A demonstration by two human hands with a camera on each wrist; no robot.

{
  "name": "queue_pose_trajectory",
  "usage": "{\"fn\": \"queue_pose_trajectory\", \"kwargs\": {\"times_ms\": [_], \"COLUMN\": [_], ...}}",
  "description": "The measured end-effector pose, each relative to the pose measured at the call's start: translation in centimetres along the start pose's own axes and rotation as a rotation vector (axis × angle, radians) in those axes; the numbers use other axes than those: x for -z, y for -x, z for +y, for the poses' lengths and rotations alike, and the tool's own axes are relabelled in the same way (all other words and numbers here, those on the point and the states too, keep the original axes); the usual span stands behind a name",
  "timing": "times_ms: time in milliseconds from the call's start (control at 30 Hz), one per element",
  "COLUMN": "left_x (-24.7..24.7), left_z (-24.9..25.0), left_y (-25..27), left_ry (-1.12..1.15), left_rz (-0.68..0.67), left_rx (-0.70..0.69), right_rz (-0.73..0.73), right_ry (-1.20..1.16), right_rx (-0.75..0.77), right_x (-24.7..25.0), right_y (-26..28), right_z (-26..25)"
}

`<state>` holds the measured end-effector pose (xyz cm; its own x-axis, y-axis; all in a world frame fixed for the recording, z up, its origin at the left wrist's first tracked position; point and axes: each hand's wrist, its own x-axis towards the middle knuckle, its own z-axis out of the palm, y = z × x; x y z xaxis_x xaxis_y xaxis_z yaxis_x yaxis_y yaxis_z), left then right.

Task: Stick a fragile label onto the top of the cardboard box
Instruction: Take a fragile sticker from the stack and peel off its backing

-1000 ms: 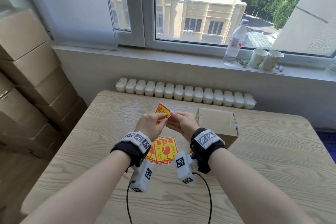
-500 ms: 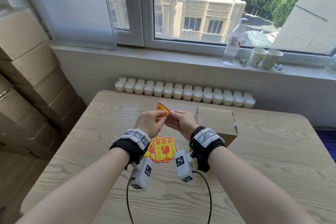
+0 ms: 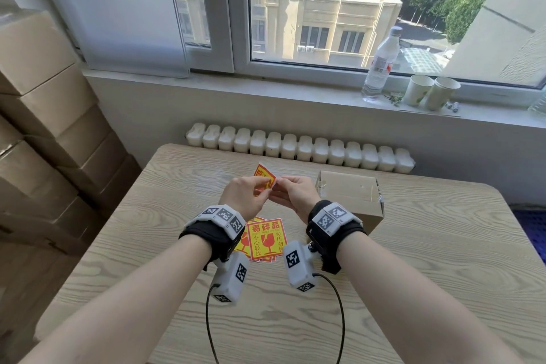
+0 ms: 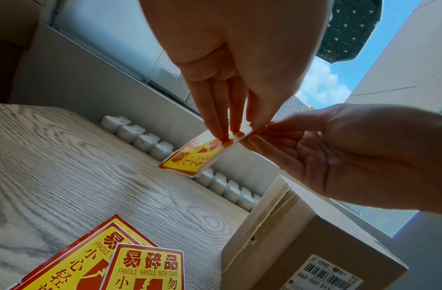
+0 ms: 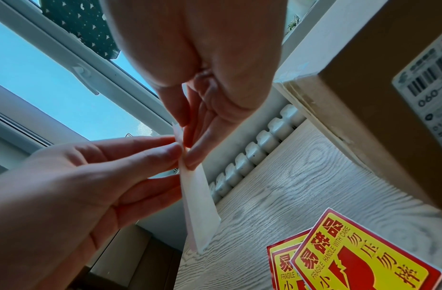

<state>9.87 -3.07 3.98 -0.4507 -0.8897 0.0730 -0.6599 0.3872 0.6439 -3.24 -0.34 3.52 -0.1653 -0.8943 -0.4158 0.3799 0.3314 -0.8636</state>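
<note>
A yellow and red fragile label (image 3: 263, 179) is held upright above the table, between both hands. My left hand (image 3: 266, 190) pinches its lower corner, fingers on the printed face (image 4: 190, 159). My right hand (image 3: 280, 182) pinches the same corner from the other side, against the white backing (image 5: 200, 212). The brown cardboard box (image 3: 348, 195) stands on the table just right of my right hand, closed, with a barcode sticker (image 4: 326, 278) on its near side. Its top is bare.
Several more fragile labels (image 3: 266, 238) lie fanned on the wooden table (image 3: 413, 275) under my wrists. A white radiator (image 3: 295, 151) runs behind the table. Stacked cartons (image 3: 44, 127) stand at the left. A bottle (image 3: 381, 65) and two paper cups (image 3: 428, 91) sit on the sill.
Both hands stay together on the label's corner at the same height. The fingers shift only slightly.
</note>
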Motion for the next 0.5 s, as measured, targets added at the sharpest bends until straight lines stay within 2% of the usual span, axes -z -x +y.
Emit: {"fn": "queue_pose_trajectory", "kwargs": {"times_ms": [167, 500], "left_x": [0.13, 0.61], "left_z": [0.27, 0.09], "left_y": [0.08, 0.03], "left_ry": [0.037, 0.129], "left_rz": [-0.008, 0.018], "left_rx": [0.023, 0.178], "right_rz": [0.036, 0.015], "right_ry": [0.052, 0.164], "right_rx": [0.028, 0.06], "right_x": [-0.09, -0.68], "right_y": [0.24, 0.32], "right_z": [-0.14, 0.14]}}
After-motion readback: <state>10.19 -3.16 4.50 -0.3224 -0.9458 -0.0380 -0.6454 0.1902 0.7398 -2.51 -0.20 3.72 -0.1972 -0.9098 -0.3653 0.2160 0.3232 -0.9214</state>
